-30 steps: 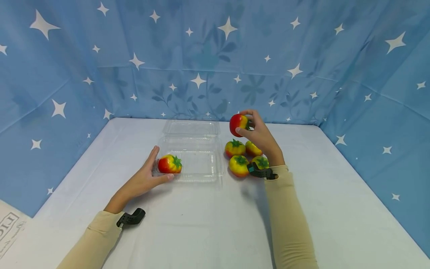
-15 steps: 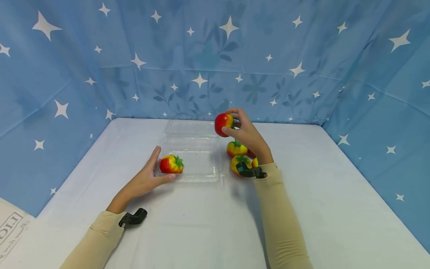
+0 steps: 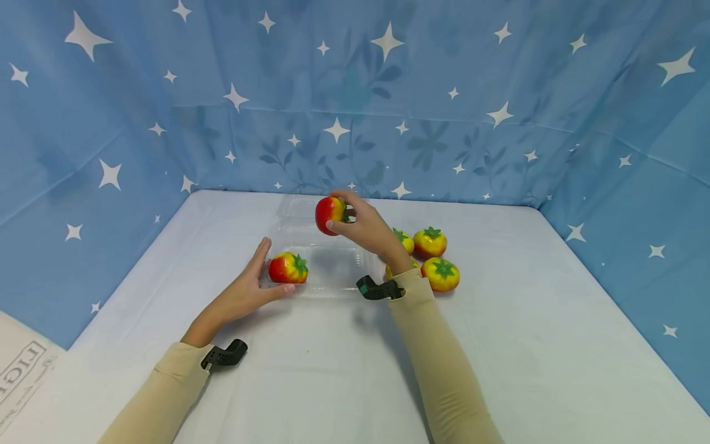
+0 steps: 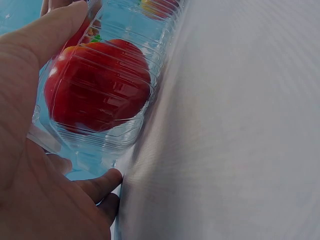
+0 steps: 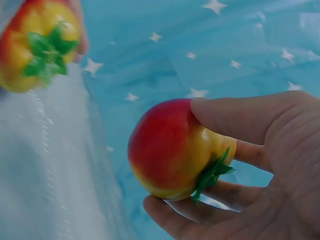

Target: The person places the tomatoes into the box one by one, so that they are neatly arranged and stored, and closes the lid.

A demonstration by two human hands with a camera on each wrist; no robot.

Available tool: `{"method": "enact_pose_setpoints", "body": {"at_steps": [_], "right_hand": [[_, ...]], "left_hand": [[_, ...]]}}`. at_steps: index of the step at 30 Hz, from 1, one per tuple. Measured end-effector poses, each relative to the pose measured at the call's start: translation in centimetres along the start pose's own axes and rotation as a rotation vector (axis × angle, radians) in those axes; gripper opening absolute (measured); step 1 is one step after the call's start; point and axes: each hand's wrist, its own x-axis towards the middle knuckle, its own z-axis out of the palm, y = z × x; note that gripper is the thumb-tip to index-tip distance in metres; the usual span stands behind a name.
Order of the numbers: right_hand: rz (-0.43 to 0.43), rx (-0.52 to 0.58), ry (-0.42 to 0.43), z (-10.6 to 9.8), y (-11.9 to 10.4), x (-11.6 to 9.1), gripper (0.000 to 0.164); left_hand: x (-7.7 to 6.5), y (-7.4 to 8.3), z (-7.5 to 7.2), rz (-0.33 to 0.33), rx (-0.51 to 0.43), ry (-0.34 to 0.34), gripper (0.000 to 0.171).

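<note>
Tomato-shaped fruit point(image 5: 167, 150), red and yellow and very shiny, is in the right hand point(image 3: 366, 229), raised in the air over the far part of a clear plastic container point(image 3: 338, 265) and not touching it. The thumb point(image 5: 235, 117) presses one side and the bent fingers support the opposite side, with the green leaves point(image 5: 212, 175) turned to the palm. This grip around the widest part seems to me a good choice: the skin looks smooth and maybe slippery, and the leaves look too thin for carrying. I would judge the fruit as light and rather firm, but its weight I cannot know from looking.

The left hand point(image 3: 244, 288) is spread wide around the left end of the container, fingers and thumb almost straight, and it does not hold any fruit. Between them, inside the container, lies a second fruit point(image 3: 285, 269) on its side. The container walls look thin and easy to bend, so a gentle touch at the rim should be enough.

To the right, four more fruits point(image 3: 440, 275) sit together on the white tablecloth point(image 3: 322, 382). Behind hangs a blue curtain point(image 3: 344, 74) with white stars.
</note>
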Motion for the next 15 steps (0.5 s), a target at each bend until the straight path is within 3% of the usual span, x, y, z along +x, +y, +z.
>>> {"method": "enact_pose_setpoints", "body": {"at_steps": [15], "right_hand": [[-0.03, -0.128, -0.093, 4.2, 0.6, 1.1, 0.063]], "left_hand": [[0.0, 0.2, 0.0, -0.006, 0.013, -0.003, 0.122]]}}
